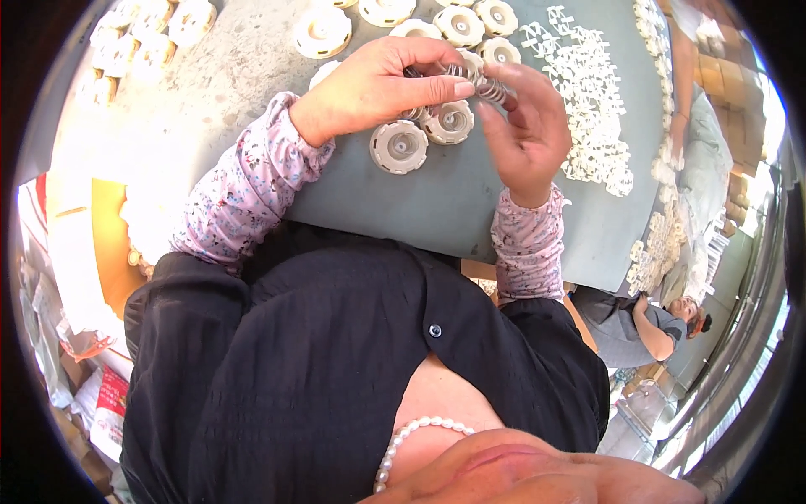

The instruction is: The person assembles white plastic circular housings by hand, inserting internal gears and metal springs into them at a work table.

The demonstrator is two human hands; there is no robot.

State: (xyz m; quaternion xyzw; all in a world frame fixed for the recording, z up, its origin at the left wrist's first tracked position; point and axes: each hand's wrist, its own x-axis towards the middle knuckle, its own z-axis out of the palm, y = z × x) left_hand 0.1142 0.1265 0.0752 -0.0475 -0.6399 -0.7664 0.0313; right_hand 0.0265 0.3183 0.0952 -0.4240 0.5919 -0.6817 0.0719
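Several springs [494, 92] in left fingers [443, 88], right fingers [522, 81]; cream discs [400, 148] nearby

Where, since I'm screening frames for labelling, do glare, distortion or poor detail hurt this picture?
Head view, left: the table washes out in bright light toward that side; head view, right rim: pale strips bow with the lens; head view, upper centre: the springs at the left hand and right hand overlap, their count unclear.
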